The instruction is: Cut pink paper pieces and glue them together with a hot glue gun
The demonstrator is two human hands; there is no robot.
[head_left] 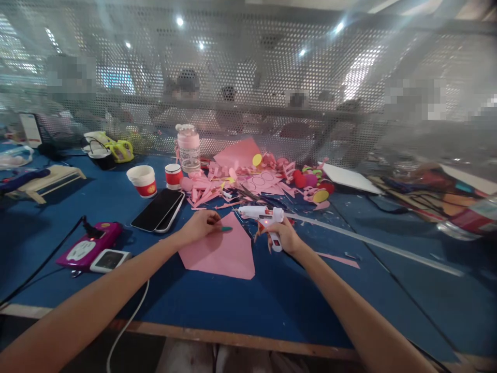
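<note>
White plastic glue gun (261, 213) is gripped in the right hand (285, 235); left hand (200, 226) pinches a small green piece (226, 228) on the pink paper sheet (221, 251); no glue on the sheet seems visible yet.

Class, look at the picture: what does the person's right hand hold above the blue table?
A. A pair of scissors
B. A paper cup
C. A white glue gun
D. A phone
C: the right hand grips the handle of a white glue gun, its nozzle pointing toward the left hand, which rests on the pink paper.
</note>
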